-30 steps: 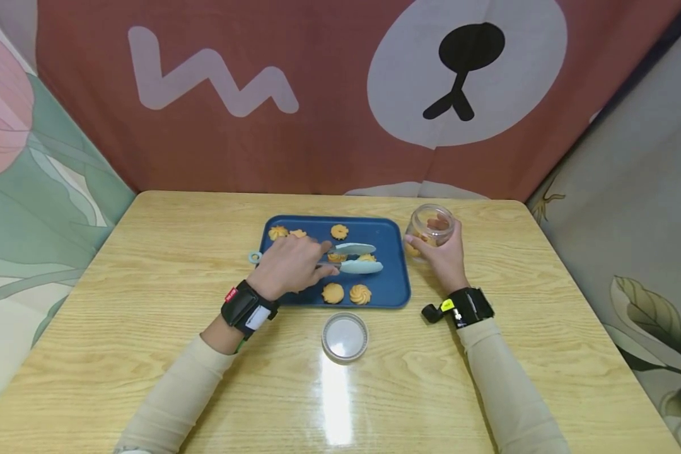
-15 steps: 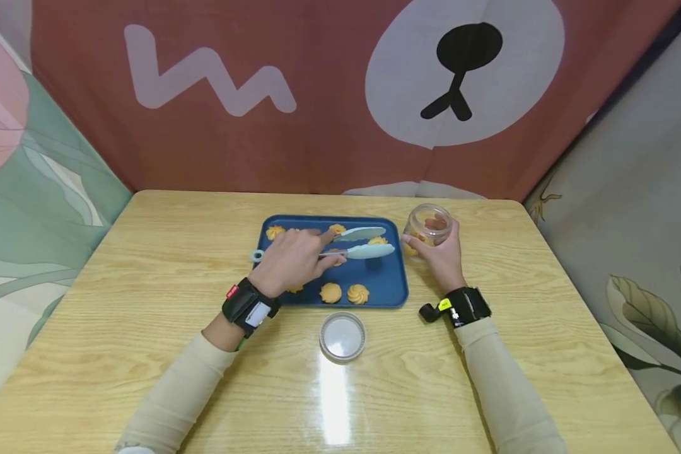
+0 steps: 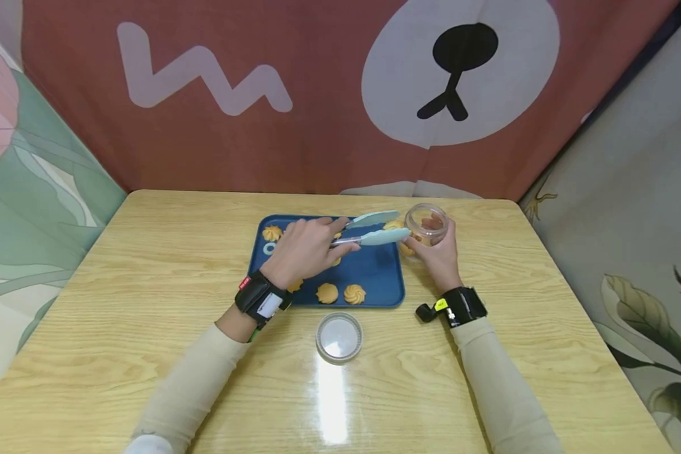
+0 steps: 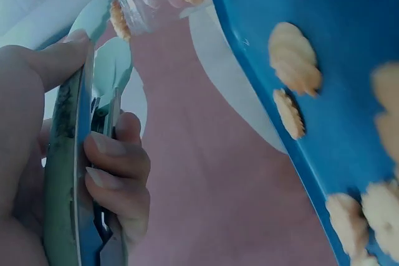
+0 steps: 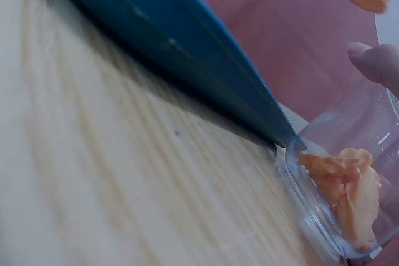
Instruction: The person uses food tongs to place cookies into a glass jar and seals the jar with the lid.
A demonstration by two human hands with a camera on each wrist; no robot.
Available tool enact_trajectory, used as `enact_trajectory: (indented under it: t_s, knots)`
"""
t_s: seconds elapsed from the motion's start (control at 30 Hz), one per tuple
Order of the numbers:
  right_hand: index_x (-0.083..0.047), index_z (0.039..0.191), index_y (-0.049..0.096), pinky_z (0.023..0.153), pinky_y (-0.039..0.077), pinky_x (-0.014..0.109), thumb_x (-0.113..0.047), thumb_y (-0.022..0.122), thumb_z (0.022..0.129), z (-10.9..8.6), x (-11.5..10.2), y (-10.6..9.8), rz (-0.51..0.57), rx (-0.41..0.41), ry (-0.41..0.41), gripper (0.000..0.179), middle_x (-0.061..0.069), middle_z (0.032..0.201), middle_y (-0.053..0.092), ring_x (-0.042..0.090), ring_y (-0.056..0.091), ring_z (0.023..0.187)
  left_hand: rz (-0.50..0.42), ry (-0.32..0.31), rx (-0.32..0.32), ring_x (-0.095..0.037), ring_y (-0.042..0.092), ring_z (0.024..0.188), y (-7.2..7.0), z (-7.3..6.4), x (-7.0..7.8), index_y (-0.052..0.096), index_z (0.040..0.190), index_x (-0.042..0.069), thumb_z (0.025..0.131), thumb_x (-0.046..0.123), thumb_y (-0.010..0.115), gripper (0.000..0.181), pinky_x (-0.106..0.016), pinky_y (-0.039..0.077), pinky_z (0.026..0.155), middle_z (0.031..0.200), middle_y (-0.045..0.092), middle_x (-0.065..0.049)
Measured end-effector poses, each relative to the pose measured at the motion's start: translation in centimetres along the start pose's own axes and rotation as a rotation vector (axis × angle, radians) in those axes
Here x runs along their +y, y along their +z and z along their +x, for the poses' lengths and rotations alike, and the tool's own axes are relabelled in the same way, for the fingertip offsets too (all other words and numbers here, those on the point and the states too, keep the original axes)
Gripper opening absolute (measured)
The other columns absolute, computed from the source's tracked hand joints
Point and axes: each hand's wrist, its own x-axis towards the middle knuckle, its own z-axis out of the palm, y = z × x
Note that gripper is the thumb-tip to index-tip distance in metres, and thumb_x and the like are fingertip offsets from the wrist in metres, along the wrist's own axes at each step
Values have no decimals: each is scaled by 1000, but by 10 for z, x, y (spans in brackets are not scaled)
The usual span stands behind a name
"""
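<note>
My left hand (image 3: 303, 252) grips a pair of tongs (image 3: 384, 237) with pale blue tips. Between those tips sits a golden piped cookie (image 4: 120, 20), raised beside the mouth of a clear jar (image 3: 413, 217). My right hand (image 3: 444, 261) holds the jar around its side, just right of the tray. Several cookies (image 5: 358, 197) lie at the jar's bottom in the right wrist view. The blue tray (image 3: 374, 274) carries more cookies, such as a round one (image 3: 327, 293) and a swirled one (image 3: 354, 294) near its front edge. My left hand hides part of the tray.
A round lid (image 3: 339, 337) with a pale rim lies on the wooden table (image 3: 459, 391), in front of the tray. Behind the table hangs a red-brown cloth (image 3: 318, 151) with a bear's muzzle on it. Patterned cloths flank both sides.
My left hand has raised the tongs and moved them right and away, from over the tray toward the jar's mouth, a cookie now in their tips. The right hand keeps holding the jar.
</note>
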Motion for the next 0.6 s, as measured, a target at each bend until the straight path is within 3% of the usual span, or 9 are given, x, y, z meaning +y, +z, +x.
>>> enact_trajectory:
  t_s: [0.33,0.6]
  knots:
    - [-12,140,28,103,29,46,-21,83,71,-1,0,2,27,-22,3,89,17,138,38,20,40,119,-6,13,8,-10,44,45,7,28,11,56,129,14,90,59,49,60,-27,36,37,75,60,-1]
    - [-24,138,30,102,30,44,-17,84,70,2,2,2,80,-33,-30,87,5,136,41,17,41,119,1,4,-28,-9,43,46,12,43,17,54,130,17,90,62,45,60,-27,35,39,66,51,4]
